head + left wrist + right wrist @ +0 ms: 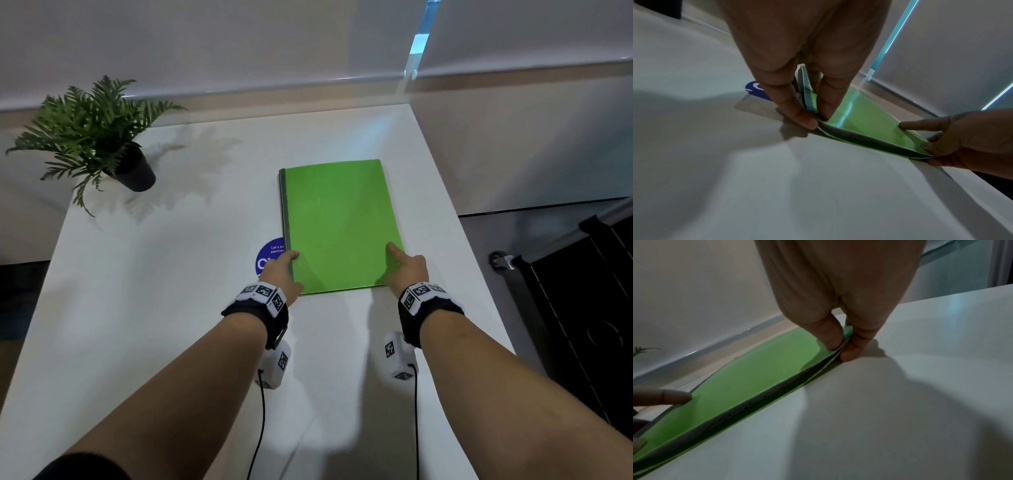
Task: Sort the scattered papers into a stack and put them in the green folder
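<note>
On the white table [171,308] lies the closed green folder [339,226]. The left hand [282,272] pinches its near spine corner; the right hand [409,270] pinches the other near corner

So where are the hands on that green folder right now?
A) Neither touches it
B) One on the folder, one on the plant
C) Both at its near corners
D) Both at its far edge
C: the left hand pinches the folder at its near left corner, the right hand at its near right corner.
</note>
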`<action>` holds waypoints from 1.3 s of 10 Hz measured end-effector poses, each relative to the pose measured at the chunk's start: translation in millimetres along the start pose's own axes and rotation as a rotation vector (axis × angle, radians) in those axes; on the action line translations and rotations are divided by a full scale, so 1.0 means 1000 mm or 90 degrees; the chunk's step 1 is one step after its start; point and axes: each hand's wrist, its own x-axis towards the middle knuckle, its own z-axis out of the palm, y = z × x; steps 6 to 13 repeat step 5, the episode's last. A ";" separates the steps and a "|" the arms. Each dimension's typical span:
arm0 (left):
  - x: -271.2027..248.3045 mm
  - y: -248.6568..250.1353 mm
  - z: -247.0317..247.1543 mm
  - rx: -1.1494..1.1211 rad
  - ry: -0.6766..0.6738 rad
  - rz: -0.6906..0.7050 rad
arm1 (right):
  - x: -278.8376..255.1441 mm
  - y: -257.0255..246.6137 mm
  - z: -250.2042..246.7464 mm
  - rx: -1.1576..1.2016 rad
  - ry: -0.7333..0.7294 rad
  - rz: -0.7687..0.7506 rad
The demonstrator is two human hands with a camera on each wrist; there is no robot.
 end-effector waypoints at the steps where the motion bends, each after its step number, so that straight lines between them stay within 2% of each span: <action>1: 0.006 0.001 0.003 0.015 -0.001 -0.009 | 0.005 -0.002 -0.001 -0.006 0.000 0.005; 2: 0.007 0.003 0.005 0.006 -0.005 -0.021 | 0.007 -0.003 -0.001 -0.029 0.000 -0.003; 3: 0.004 0.007 0.004 0.030 -0.001 -0.036 | -0.002 -0.006 -0.005 -0.106 0.044 0.004; 4: -0.005 0.014 -0.003 0.045 -0.007 -0.032 | -0.011 -0.012 -0.009 -0.153 0.004 -0.029; 5: -0.015 0.017 -0.008 0.063 -0.019 -0.033 | -0.023 -0.017 -0.014 -0.173 0.027 -0.055; 13: -0.015 0.017 -0.008 0.063 -0.019 -0.033 | -0.023 -0.017 -0.014 -0.173 0.027 -0.055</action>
